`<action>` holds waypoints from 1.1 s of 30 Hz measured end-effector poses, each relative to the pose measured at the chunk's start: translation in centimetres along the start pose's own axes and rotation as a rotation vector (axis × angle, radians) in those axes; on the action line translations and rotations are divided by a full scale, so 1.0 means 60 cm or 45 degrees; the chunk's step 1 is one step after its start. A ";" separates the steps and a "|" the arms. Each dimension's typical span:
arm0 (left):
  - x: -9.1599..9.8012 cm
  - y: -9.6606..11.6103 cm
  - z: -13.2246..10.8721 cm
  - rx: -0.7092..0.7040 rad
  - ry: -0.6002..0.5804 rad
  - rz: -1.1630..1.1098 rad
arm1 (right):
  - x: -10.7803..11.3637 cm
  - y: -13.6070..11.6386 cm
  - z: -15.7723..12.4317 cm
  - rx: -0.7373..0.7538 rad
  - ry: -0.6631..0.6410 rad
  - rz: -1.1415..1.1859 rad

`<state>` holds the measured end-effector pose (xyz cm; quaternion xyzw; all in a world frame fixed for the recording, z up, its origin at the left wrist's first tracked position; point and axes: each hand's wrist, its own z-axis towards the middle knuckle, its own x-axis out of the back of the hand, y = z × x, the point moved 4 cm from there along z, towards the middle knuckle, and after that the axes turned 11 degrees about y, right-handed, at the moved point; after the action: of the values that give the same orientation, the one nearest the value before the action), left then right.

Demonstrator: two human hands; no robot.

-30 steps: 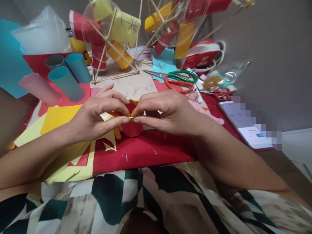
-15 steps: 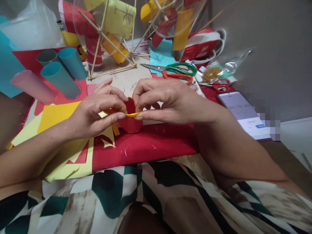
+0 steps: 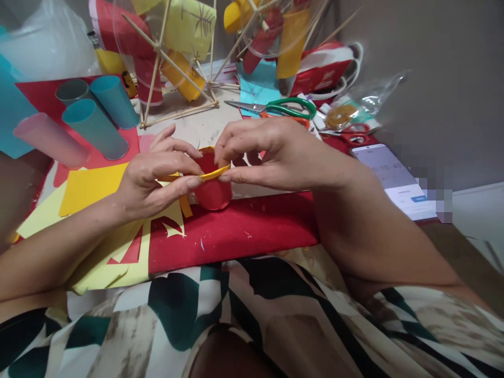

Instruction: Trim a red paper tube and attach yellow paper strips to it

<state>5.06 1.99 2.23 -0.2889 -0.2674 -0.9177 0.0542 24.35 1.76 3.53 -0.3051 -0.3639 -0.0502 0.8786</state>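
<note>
A small red paper cup stands upright between my hands, with a yellow paper strip running along its rim. My left hand pinches the strip and rim between thumb and forefinger on the left side. On the right side, thumb and fingers of my right hand close on the same strip at the rim. The far part of the rim also shows yellow. Beside the cup, under my left hand, lie yellow and pale yellow paper scraps.
Blue, grey and pink paper tubes stand at the left. Behind is a stick frame with hanging coloured tubes. Green-handled scissors, red-handled scissors and a phone lie at the right. A red mat covers the near edge.
My right hand has shifted slightly up, and the strip's right end now sits higher. More of the cup's front and far rim shows. Both hands keep their pinch.
</note>
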 end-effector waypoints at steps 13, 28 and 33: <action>-0.009 0.001 -0.003 -0.293 -0.049 0.211 | 0.018 0.003 -0.003 -0.025 -0.108 0.061; -0.009 -0.004 -0.006 -0.188 0.010 0.181 | 0.013 -0.004 -0.005 0.020 -0.060 -0.013; -0.008 -0.007 -0.005 -0.172 0.041 0.201 | 0.019 -0.012 -0.003 0.003 -0.068 -0.064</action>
<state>5.19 2.14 1.56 -0.2974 -0.1805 -0.9309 0.1112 25.08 1.20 4.54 -0.2959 -0.3948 -0.0638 0.8675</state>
